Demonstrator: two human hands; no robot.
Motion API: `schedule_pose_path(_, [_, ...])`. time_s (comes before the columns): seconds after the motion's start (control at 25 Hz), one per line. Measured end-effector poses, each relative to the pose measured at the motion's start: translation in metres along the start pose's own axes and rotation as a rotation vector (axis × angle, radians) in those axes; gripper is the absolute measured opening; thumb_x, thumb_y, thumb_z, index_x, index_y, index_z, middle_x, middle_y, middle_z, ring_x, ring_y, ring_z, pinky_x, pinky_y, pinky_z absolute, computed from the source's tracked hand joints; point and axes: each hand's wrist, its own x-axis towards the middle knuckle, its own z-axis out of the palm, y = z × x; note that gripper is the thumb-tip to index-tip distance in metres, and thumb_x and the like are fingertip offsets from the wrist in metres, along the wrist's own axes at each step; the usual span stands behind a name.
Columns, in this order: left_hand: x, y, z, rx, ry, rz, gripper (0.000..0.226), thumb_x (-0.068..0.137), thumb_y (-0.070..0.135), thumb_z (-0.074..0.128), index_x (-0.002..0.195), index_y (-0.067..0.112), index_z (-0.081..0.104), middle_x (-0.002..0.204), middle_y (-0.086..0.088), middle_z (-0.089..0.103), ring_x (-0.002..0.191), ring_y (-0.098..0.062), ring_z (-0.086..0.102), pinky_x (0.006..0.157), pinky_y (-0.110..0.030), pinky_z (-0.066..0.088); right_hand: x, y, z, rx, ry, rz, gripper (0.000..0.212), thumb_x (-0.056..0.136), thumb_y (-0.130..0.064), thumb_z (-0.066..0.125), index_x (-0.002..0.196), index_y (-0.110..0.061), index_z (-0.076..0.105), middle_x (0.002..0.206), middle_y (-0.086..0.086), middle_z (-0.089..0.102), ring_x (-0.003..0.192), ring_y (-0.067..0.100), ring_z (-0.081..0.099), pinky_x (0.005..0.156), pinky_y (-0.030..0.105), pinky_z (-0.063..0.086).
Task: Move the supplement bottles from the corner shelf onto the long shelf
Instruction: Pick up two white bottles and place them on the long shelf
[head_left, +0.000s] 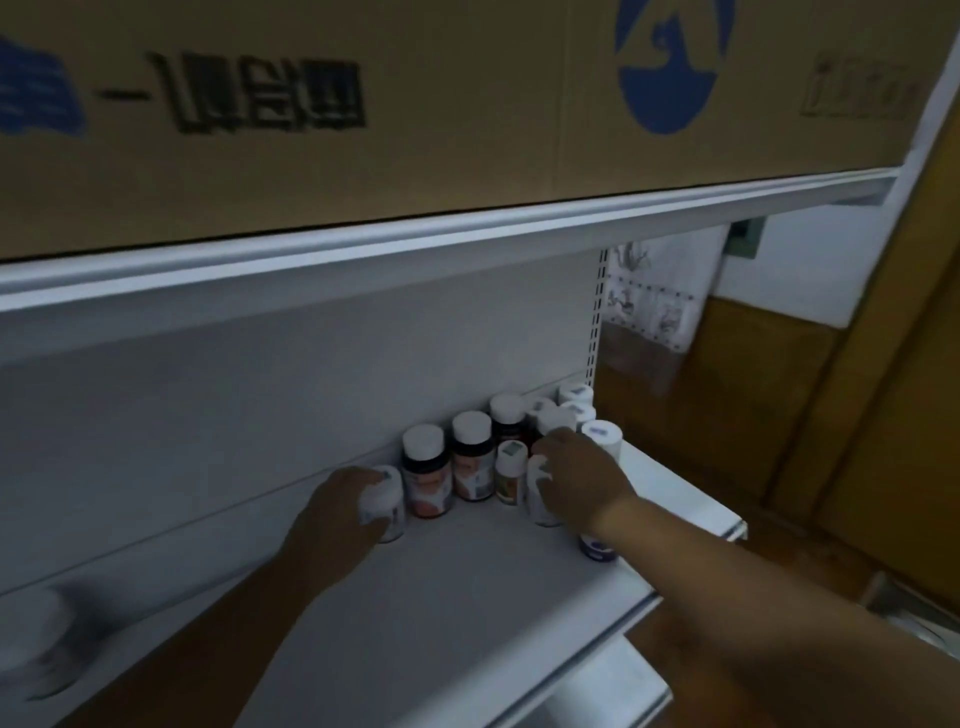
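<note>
Several supplement bottles with white caps stand at the back right of a white shelf (467, 582). Two dark bottles with orange labels, one (425, 475) beside the other (471, 457), stand against the back panel. A small bottle (510, 473) stands in front of them. My left hand (337, 512) grips a white bottle (387, 506) left of the group. My right hand (576, 480) closes around another white bottle (540, 493) among the cluster. A blue-labelled bottle (597, 545) shows under my right wrist.
A shelf board (467, 234) above carries large cardboard boxes (363, 104). A blurred white bottle (36, 639) sits at the far left of the shelf. Brown boxes (753, 389) stand beyond the shelf's right end. The perforated upright (597, 322) marks the back corner.
</note>
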Motion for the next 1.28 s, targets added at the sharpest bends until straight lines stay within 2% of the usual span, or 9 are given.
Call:
schedule_pose_path(0.16, [0.02,-0.004,0.013,-0.061,-0.004,-0.167,0.056,0.073,0.018,0.076,0.124,0.015,0.053,0.127,-0.013,0.056,0.117,-0.029,0.051,0.1,-0.039,0.039,0.021,0.017,0.008,-0.193,-0.08,-0.092,0.036,0.089,-0.025,0.05,0.123,-0.014,0.047,0.126,0.011,0.053,0.111,0.028,0.055,0.09,0.035,0.042])
schedule_pose_path(0.28, [0.021,-0.005,0.016,-0.276,0.014,-0.285,0.047,0.07,0.017,0.079,0.109,0.027,0.054,0.111,-0.008,0.063,0.099,-0.027,0.061,0.087,-0.039,0.049,0.027,0.02,0.012,-0.157,-0.045,-0.143,0.035,0.088,-0.033,0.052,0.118,-0.015,0.053,0.121,0.01,0.057,0.109,0.027,0.055,0.09,0.034,0.043])
schedule_pose_path(0.4, [0.018,-0.002,0.016,-0.383,0.105,-0.365,0.042,0.066,0.018,0.081,0.099,0.025,0.055,0.098,-0.008,0.062,0.088,-0.025,0.06,0.077,-0.036,0.049,0.023,0.02,0.009,-0.036,-0.081,-0.157,0.031,0.083,-0.037,0.058,0.106,-0.016,0.06,0.111,0.007,0.062,0.099,0.022,0.058,0.086,0.031,0.048])
schedule_pose_path(0.56, [-0.004,0.014,-0.013,-0.701,-0.048,-0.421,0.021,0.078,0.014,0.072,0.096,0.019,0.062,0.097,-0.013,0.064,0.083,-0.025,0.062,0.072,-0.037,0.052,0.02,0.006,-0.01,0.394,-0.263,-0.158,0.011,0.076,-0.032,0.068,0.082,-0.023,0.065,0.087,-0.004,0.064,0.078,0.011,0.058,0.07,0.025,0.046])
schedule_pose_path(0.72, [-0.05,0.021,-0.056,-0.775,-0.084,-0.394,0.042,0.064,0.038,0.073,0.102,0.023,0.065,0.096,-0.01,0.067,0.086,-0.024,0.062,0.078,-0.037,0.048,0.019,-0.051,-0.031,1.177,-0.495,-0.051,0.008,0.084,-0.011,0.064,0.076,-0.012,0.063,0.056,-0.002,0.06,0.049,0.006,0.059,0.046,0.018,0.046])
schedule_pose_path(0.8, [-0.075,0.021,-0.078,-0.802,-0.05,-0.367,0.05,0.058,0.044,0.07,0.103,0.023,0.065,0.095,-0.007,0.069,0.086,-0.022,0.064,0.077,-0.036,0.049,0.019,-0.084,-0.034,1.275,-0.56,-0.116,0.009,0.084,-0.013,0.063,0.075,-0.014,0.064,0.062,0.001,0.062,0.055,0.011,0.061,0.049,0.02,0.049])
schedule_pose_path(1.0, [-0.129,0.012,-0.129,-0.78,0.053,-0.34,0.041,0.069,0.04,0.07,0.106,0.024,0.062,0.096,-0.004,0.07,0.087,-0.017,0.068,0.073,-0.034,0.057,0.011,-0.158,-0.031,1.318,-0.604,-0.261,0.006,0.081,-0.023,0.067,0.079,-0.017,0.069,0.077,0.002,0.068,0.076,0.018,0.064,0.066,0.028,0.051])
schedule_pose_path(1.12, [-0.15,0.004,-0.147,-0.766,0.093,-0.356,0.04,0.075,0.042,0.068,0.11,0.024,0.06,0.103,-0.009,0.069,0.095,-0.024,0.067,0.083,-0.043,0.055,0.004,-0.186,-0.034,1.301,-0.611,-0.329,0.01,0.082,-0.024,0.065,0.082,-0.015,0.068,0.08,0.003,0.068,0.075,0.016,0.064,0.064,0.024,0.051])
schedule_pose_path(1.28, [-0.173,-0.003,-0.163,-0.769,0.098,-0.364,0.049,0.069,0.047,0.066,0.111,0.023,0.06,0.105,-0.009,0.07,0.1,-0.026,0.067,0.082,-0.04,0.056,-0.001,-0.214,-0.03,1.262,-0.65,-0.38,0.013,0.082,-0.027,0.066,0.081,-0.014,0.067,0.073,-0.004,0.069,0.071,0.01,0.065,0.063,0.022,0.05])
